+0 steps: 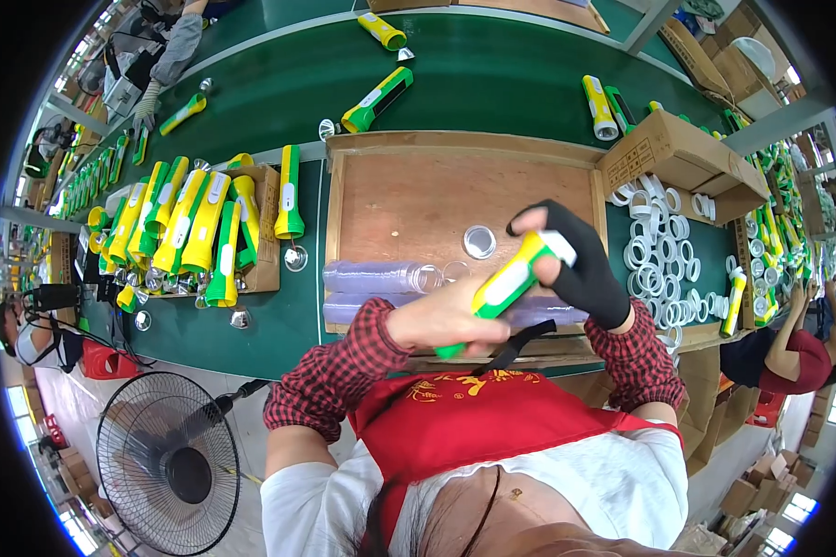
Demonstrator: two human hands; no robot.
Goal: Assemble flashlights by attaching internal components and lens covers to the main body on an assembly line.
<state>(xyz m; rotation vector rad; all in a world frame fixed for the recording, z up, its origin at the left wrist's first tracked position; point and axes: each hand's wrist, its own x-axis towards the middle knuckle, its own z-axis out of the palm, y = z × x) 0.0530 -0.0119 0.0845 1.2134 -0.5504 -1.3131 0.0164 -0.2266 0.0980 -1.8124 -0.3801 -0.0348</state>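
Above the wooden tray (464, 142), I hold a green and yellow flashlight (505, 286) tilted, its head up to the right. My left hand (441, 316) is wrapped round the lower body. My right hand (593, 274), in a black fingerless glove, closes on the head end, where a white ring (557, 247) sits; the picture blurs there. Beneath, a round clear lens (479, 242) lies on the tray's wooden bottom. Stacks of clear lenses in purplish film (370, 277) lie along the tray's near side, partly hidden by my arms.
At left, a cardboard box (267, 227) holds several flashlights with loose reflectors. Many white rings (658, 246) lie at right beside an open carton (683, 153). More flashlights (379, 98) lie on the green belt behind the tray. A fan (169, 464) stands at lower left. Other people work nearby.
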